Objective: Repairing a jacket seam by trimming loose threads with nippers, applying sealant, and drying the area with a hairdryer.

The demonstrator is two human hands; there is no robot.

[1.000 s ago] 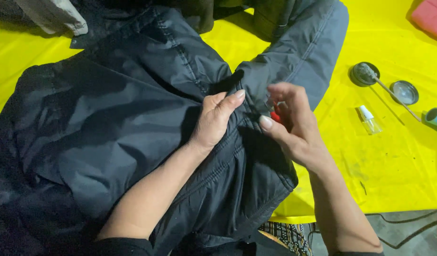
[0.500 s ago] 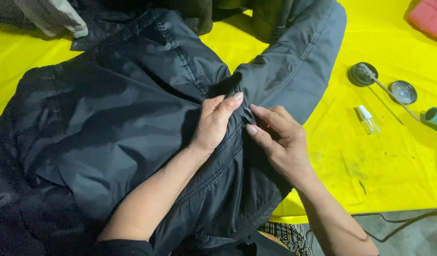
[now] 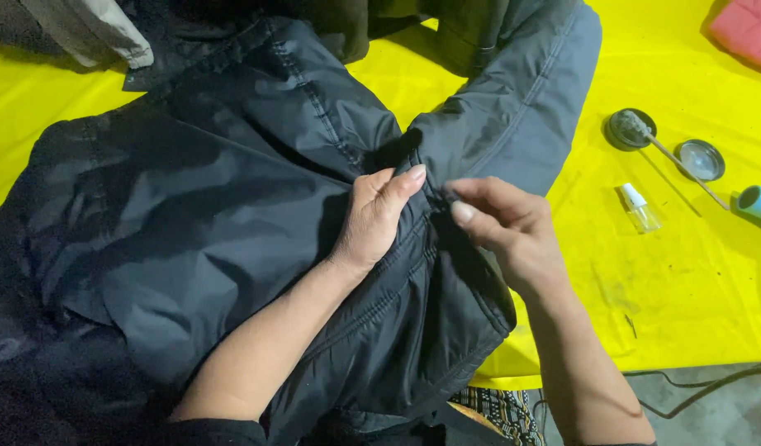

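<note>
A dark padded jacket (image 3: 199, 206) lies spread over a yellow table cover (image 3: 669, 289), one sleeve (image 3: 512, 107) stretching toward the back right. My left hand (image 3: 376, 219) rests flat on the jacket at the seam where the sleeve meets the body, fingers together and pressing the fabric. My right hand (image 3: 504, 227) sits just to the right of it, thumb and fingers pinched at the same seam. Whether something small is held in that pinch is hidden by the fingers.
On the yellow cover to the right lie a small clear bottle (image 3: 640, 208), a round dark tin (image 3: 630, 128) with a thin brush resting on it, a round lid (image 3: 699, 158) and a blue cylinder (image 3: 760, 203). A pink item (image 3: 748, 29) sits at the back right. Cables (image 3: 702, 384) run on the floor.
My right hand has come down from a raised position, where a small red item showed in its fingers, onto the seam next to my left hand. The left hand has stayed put.
</note>
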